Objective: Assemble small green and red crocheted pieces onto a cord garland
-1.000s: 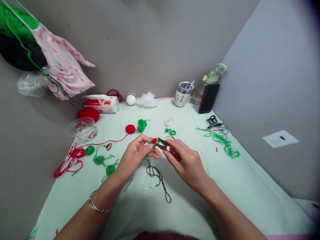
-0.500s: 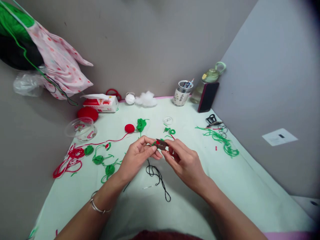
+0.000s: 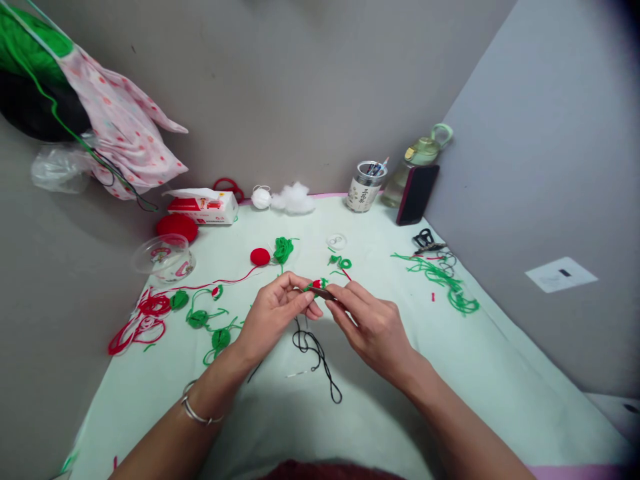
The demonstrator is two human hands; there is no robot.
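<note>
Between the fingertips of my left hand (image 3: 281,308) is a small red and green crochet piece (image 3: 317,285), partly hidden by the fingers. My right hand (image 3: 373,319) grips a pair of dark thread snips (image 3: 320,293), whose blades lie closed against the crochet piece. Below the hands a loop of black yarn (image 3: 320,353) rests on the pale cloth, with a thin needle (image 3: 299,375) near it. Green crochet pieces (image 3: 220,340) with loose tails lie left of my left hand. A green yarn bundle (image 3: 283,249) and a red crochet disc (image 3: 260,257) sit beyond it.
Red yarn (image 3: 145,320) lies tangled at the left, near a clear plastic tub (image 3: 173,267) and a tissue pack (image 3: 205,208). Along the back are white stuffing (image 3: 294,199), a pen tin (image 3: 367,190), a bottle (image 3: 400,180) and a phone (image 3: 418,195). Green yarn scraps (image 3: 450,290) lie right.
The snips' blades were spread apart at the crochet piece and have now come together. More of its red and green shows above them. My left hand has barely moved.
</note>
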